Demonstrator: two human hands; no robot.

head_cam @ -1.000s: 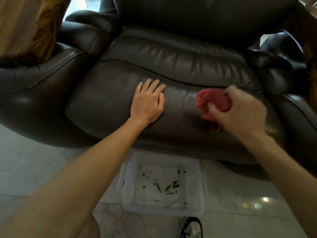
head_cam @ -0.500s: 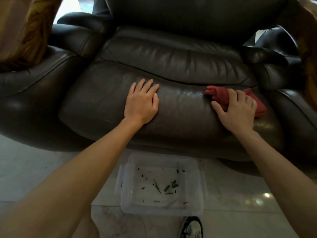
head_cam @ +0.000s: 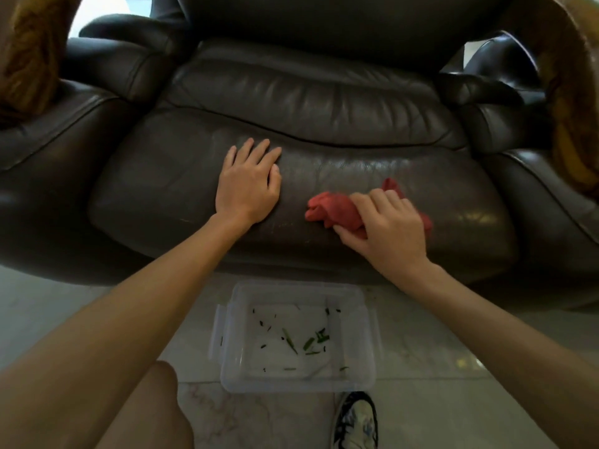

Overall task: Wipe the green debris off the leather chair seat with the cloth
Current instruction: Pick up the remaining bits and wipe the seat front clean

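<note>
The dark brown leather chair seat [head_cam: 168, 189] fills the middle of the view. My left hand [head_cam: 248, 184] lies flat on it, palm down, fingers slightly apart, holding nothing. To its right, my right hand [head_cam: 389, 228] presses a crumpled red cloth [head_cam: 334, 210] onto the front half of the seat. The cloth sticks out to the left of my fingers. Small green debris [head_cam: 308, 343] lies inside a clear plastic container [head_cam: 366, 335] on the floor below the seat's front edge. I see no green bits on the bare leather.
Padded armrests rise on the left [head_cam: 48, 131] and right [head_cam: 551, 176], with the backrest [head_cam: 308, 102] behind. Golden-brown fabric hangs at the top left [head_cam: 26, 53] and top right [head_cam: 570, 118]. A shoe [head_cam: 356, 419] and a knee [head_cam: 152, 413] are on the pale marble floor.
My right hand has dragged the cloth from the seat's back right toward the left and front. My left hand has stayed flat in place.
</note>
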